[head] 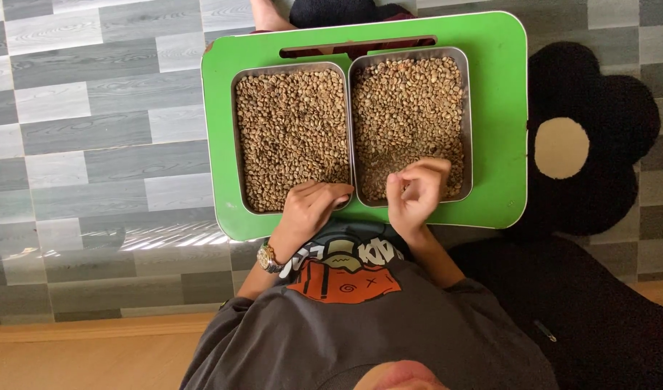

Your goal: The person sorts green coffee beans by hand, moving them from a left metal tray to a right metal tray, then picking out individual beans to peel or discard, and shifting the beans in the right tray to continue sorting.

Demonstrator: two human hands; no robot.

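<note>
Two shallow metal trays sit side by side on a green lap table (501, 108), both filled with pale greenish-brown beans. My left hand (311, 206), with a watch on its wrist, rests on the near edge of the left tray (234, 144). Its fingers are curled down onto the beans there. My right hand (416, 189) hovers over the near edge of the right tray (467, 115), fingers curled in toward the thumb just above the beans. Whether either hand pinches a bean is too small to tell.
The green table has a slot handle (356, 47) at its far side, with another person's leg (268, 14) beyond it. A black flower-shaped rug (599, 87) with a tan centre lies to the right, on grey wood-pattern flooring (93, 130).
</note>
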